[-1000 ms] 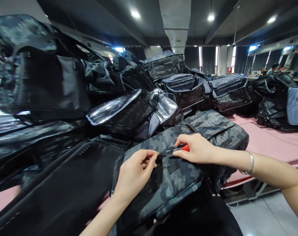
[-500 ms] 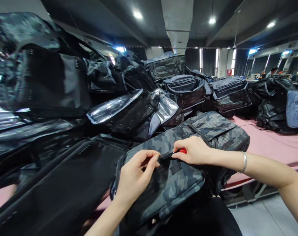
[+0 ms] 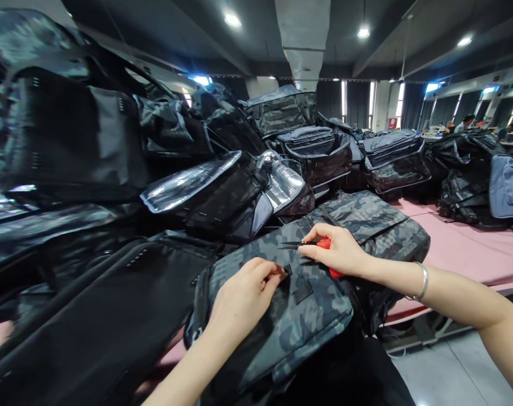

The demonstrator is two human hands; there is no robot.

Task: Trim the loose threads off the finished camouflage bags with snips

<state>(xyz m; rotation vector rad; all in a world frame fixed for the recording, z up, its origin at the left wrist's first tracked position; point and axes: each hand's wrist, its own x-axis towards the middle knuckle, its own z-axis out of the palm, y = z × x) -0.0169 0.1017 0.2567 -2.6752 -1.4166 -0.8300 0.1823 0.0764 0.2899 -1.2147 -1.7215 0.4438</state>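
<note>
A dark camouflage backpack point(image 3: 319, 324) lies in front of me, partly over the table's edge. My left hand point(image 3: 250, 290) is closed in a pinch on a short black webbing tab point(image 3: 287, 270) on the backpack's face. In my right hand point(image 3: 339, 248) is a pair of thread snips point(image 3: 324, 243) with red handles. Their dark pointed blades stick out to the left, above the fabric and a little beyond the tab, apart from it. A small black patch of webbing point(image 3: 303, 291) sits on the fabric just right of the tab.
Black bags point(image 3: 91, 316) crowd the left side, piled high. Behind lie open bags with silver lining point(image 3: 189, 183) and more camouflage bags point(image 3: 396, 160). The pink tabletop point(image 3: 459, 248) shows at right. People point(image 3: 465, 124) are far back on the right.
My right hand has lifted slightly and the snips' blades now show clear of the fabric. My left hand has shifted a little right, onto the tab.
</note>
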